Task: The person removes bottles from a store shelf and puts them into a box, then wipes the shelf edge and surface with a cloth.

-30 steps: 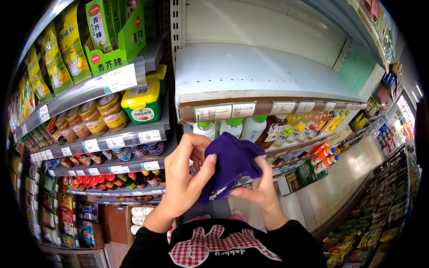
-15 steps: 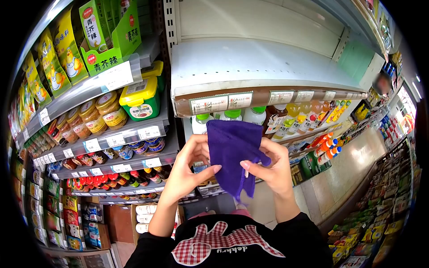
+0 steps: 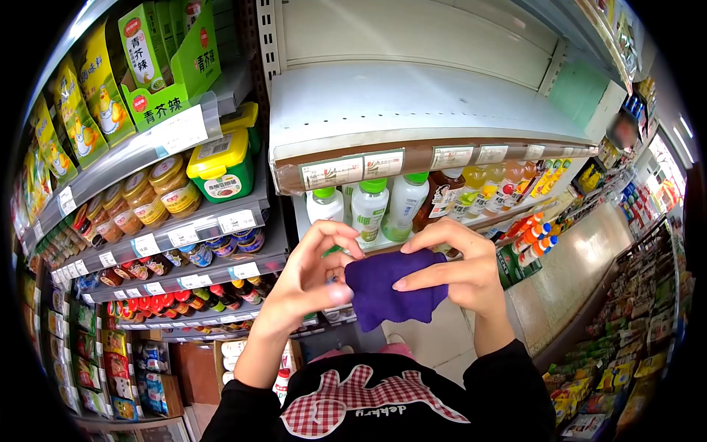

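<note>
A small purple cloth (image 3: 394,291) hangs folded in front of my chest. My right hand (image 3: 460,269) grips its upper right part, with the thumb lying across the front and the fingers at the back. At the cloth's left edge is my left hand (image 3: 313,272), its fingers bent and its thumb apart from them. That thumb is slightly blurred; whether the left fingertips touch the cloth I cannot tell. Behind the hands stand white bottles with green caps (image 3: 368,210) on a lower shelf.
A white shelf (image 3: 412,107) spans the space ahead. To the left, shelves carry jars (image 3: 177,188), a green tub with a yellow lid (image 3: 221,166) and green boxes (image 3: 169,70). Packets (image 3: 611,368) line the right side of the tiled aisle (image 3: 571,269). A person (image 3: 624,131) stands far off.
The cloth has come down and is folded smaller, its hanging points no longer visible. My left thumb has come off the cloth's front. The view has shifted slightly.
</note>
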`<state>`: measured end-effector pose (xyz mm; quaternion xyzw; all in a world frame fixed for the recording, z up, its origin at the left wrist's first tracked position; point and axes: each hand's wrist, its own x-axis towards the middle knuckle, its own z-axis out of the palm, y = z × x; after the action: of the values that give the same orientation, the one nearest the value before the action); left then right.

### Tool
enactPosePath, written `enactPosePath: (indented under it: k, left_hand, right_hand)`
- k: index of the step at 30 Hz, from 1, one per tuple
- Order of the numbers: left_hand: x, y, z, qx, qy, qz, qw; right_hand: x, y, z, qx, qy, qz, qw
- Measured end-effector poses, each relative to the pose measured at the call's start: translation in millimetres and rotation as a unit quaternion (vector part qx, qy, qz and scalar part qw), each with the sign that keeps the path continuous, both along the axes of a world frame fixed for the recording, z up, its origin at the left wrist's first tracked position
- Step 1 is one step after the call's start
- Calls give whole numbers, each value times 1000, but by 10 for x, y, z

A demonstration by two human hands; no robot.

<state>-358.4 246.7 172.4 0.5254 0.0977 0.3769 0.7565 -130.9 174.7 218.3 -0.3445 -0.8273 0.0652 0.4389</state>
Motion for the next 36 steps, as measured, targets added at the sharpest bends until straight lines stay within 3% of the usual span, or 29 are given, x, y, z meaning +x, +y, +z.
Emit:
enactPosePath:
  k: [2, 4, 7, 11, 14, 15, 21, 23, 26, 27, 29, 32, 36]
  left_hand:
    - [47, -76, -2, 103, 57, 69, 991]
    - [56, -87, 9, 126, 81, 83, 985]
    - [36, -91, 21, 164, 95, 109, 976]
    - [1, -178, 72, 244, 105, 150, 952]
    - [-11, -249, 127, 304, 111, 190, 927]
    - [-10, -271, 137, 307, 96, 200, 926]
    - [-34, -304, 92, 310, -5, 274, 910]
    - [-70, -298, 118, 329, 68, 288, 897]
    - [-118, -294, 245, 388, 183, 271, 862]
    - [-122, -276, 308, 430, 218, 256, 838]
    - [-86, -248, 330, 485, 258, 245, 799]
    - [-101, -209, 353, 474, 274, 209, 810]
    - [-120, -263, 384, 455, 197, 307, 812]
  right_hand:
    - [3, -10, 0, 3, -9, 2, 1000]
    - [13, 7, -46, 3, -14, 6, 1000]
    - [140, 13, -34, -136, -20, 86, 987]
    - [375, 156, 2, -288, -86, 245, 922]
    - [144, 123, -38, -280, 10, 176, 944]
    - [63, 128, -100, -251, -9, 133, 959]
    - [-16, 154, -279, -253, 124, 67, 957]
    - [-52, 141, -234, -248, 158, 37, 955]
    - [-62, 137, -73, -179, 95, 9, 979]
    - [-94, 102, 2, -226, 101, -11, 969]
    - [-169, 87, 46, -209, 98, -3, 973]
    - [-197, 56, 29, -254, 142, 30, 956]
    - [-230, 45, 35, -280, 286, 94, 912]
